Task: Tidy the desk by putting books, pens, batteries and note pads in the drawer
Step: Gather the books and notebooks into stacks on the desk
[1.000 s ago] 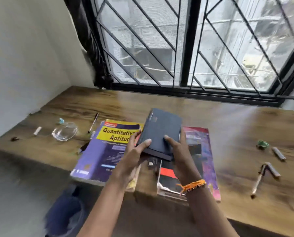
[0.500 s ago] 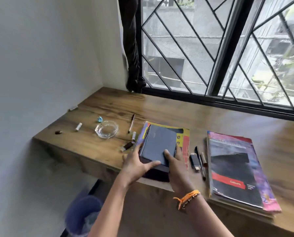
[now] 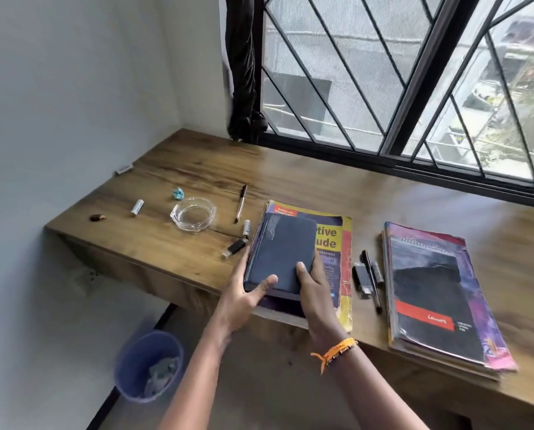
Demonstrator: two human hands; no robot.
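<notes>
Hands, left (image 3: 244,297) and right (image 3: 315,293), rest on one dark notebook (image 3: 282,252).

Left hand (image 3: 244,301), right hand (image 3: 313,293) — fingers spread, palms down.

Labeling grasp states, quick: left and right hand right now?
Left hand: open, fingers spread along the dark blue notebook, thumb on its cover.
Right hand: on the notebook's near right corner; a closed grip cannot be told.

Now rests flat on the yellow-and-purple book (image 3: 327,243), the dark blue notebook (image 3: 282,249), no longer raised above the desk (image 3: 290,175), with left hand (image 3: 244,301) loosening its grip.
</notes>
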